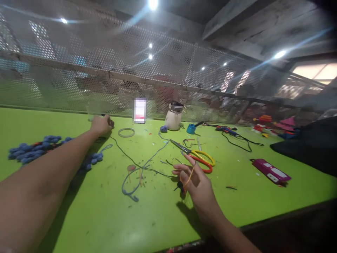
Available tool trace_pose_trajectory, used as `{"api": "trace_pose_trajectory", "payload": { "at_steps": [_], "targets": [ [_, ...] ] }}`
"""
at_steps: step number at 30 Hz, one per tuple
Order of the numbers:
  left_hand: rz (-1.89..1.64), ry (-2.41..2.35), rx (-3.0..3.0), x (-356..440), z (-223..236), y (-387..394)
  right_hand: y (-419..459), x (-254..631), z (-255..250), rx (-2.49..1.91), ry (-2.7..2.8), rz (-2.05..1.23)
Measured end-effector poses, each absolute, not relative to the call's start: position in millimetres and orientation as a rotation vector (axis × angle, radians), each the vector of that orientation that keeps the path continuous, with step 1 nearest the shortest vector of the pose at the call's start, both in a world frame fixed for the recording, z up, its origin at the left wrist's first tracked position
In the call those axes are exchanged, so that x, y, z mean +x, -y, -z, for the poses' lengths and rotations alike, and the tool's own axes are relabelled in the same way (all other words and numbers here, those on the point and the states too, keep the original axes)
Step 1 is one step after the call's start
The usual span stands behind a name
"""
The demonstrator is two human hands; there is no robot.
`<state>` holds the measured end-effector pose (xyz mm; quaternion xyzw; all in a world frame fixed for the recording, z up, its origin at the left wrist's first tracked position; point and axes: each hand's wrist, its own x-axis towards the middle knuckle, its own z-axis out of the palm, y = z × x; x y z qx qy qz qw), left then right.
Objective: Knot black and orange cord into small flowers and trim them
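Observation:
My left hand (101, 125) is stretched to the back left of the table, its fingers curled round something small and dark that I cannot make out. A dark cord (123, 153) runs from beneath it across to my right hand (196, 179). Looped over the fingers of my right hand is an orange cord (190, 177), with a small dark knotted piece (181, 187) hanging below. Just beyond those fingers lie scissors (201, 156) with one red and one yellow handle. A blue-grey cord (126, 192) curls between the hands.
Blue knotted cord pieces (34, 151) lie under my left forearm. Along the back are a ring (126, 132), a lit phone (139, 110), a cream jug (173, 117), a blue pot (191, 128) and a black cable (239, 137). A purple device (271, 171) lies right.

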<state>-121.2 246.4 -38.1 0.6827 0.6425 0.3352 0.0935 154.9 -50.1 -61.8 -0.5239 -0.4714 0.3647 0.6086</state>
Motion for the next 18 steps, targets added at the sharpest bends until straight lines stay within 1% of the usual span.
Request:
{"api": "trace_pose_trajectory", "payload": {
  "at_steps": [3,5,8,11,14,18],
  "targets": [
    [-1.059,-1.914,2.001,-115,24,-226,48,156,64,-1.156,1.089,-0.856],
    [-1.101,-1.825,1.998,-105,9,-210,47,156,64,-1.115,1.103,-0.853],
    [-1.128,-1.532,2.056,-78,-22,-181,46,155,63,-1.065,1.136,-0.858],
    [-1.057,-1.178,2.130,-40,-45,-145,44,154,62,-1.068,1.146,-0.848],
    [-0.928,-0.921,2.162,-1,-41,-104,41,155,60,-1.072,1.115,-0.850],
    [-0.806,-0.631,2.112,35,-7,-58,36,161,58,-1.058,1.061,-0.903]
  ]
}}
